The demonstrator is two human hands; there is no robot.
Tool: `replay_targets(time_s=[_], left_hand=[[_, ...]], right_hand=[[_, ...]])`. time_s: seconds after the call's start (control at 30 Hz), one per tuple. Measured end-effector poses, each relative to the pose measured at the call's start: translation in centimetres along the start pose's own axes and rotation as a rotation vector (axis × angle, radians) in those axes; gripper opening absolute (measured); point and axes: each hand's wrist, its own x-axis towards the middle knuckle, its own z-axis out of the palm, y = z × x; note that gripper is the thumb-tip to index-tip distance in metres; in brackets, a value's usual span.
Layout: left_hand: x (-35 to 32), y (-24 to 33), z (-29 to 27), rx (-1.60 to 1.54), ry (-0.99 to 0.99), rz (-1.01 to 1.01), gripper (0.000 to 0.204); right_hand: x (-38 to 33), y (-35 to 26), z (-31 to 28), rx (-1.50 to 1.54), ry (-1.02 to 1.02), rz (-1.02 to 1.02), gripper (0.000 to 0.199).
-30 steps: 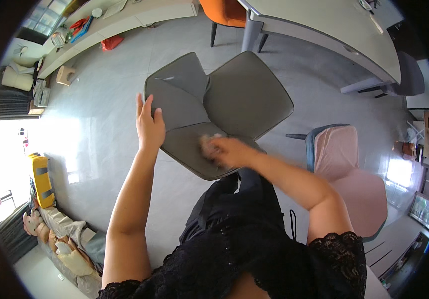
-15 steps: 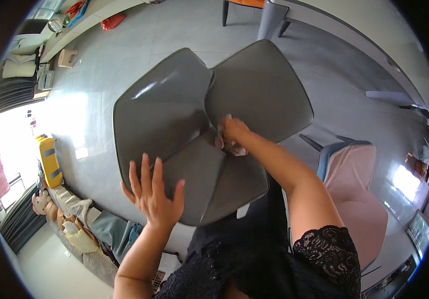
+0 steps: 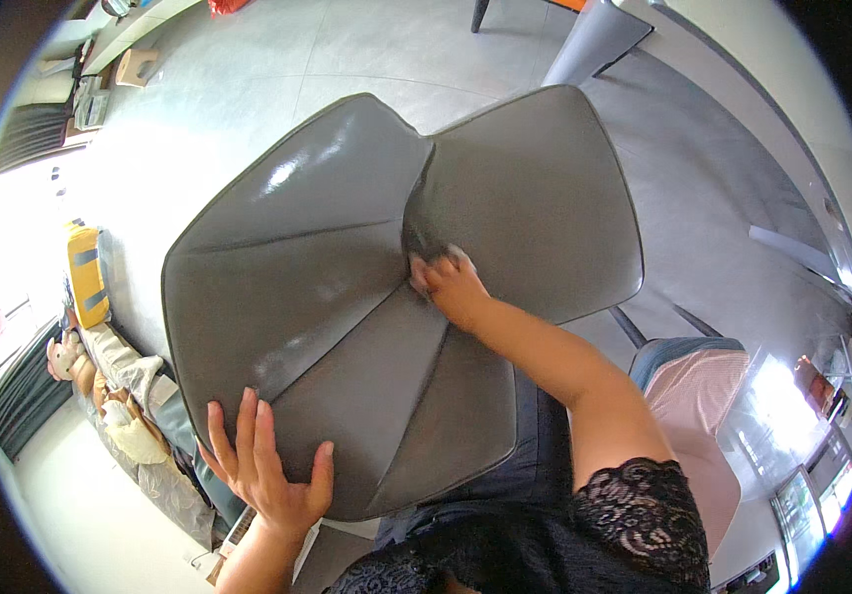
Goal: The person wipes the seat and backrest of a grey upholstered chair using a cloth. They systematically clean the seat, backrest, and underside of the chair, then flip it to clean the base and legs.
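Observation:
A grey leather-look chair [image 3: 277,287] with seams fanning over its panels fills the middle of the view. My right hand [image 3: 451,287] is closed at the crease where the chair's two padded parts meet. A little of a pale crumpled cloth [image 3: 458,255] shows at its fingers; the rest is hidden. Down at the chair's near left edge, my left hand [image 3: 272,475] lies with its fingers spread on the grey surface, gripping nothing.
A pink and blue chair [image 3: 693,396] stands close on the right. On the left are a yellow suitcase [image 3: 87,277] and a sofa [image 3: 168,485] with a plush toy [image 3: 69,356]. A white table [image 3: 743,79] curves along the upper right.
The grey chair looks larger and nearer. My right hand has moved slightly left within the crease, covering most of the cloth. My left hand appears lower, still spread at the chair's edge.

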Motion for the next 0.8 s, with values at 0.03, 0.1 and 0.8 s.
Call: replay_targets(time_s=[0.03,0.1,0.8], left_hand=[[0.1,0.1,-0.2,-0.001,0.003,0.004,0.07],[-0.1,0.1,-0.5,0.011,-0.019,-0.014,0.07],[-0.2,0.3,-0.2,0.029,0.007,-0.011,0.07]], right_hand=[[-1.9,0.7,-0.2,0.014,0.042,-0.101,0.033],[-2.5,2.8,-5.5,0.141,-0.492,-0.094,0.036],[-5.4,2.8,-2.3,0.171,-0.546,-0.09,0.058]])
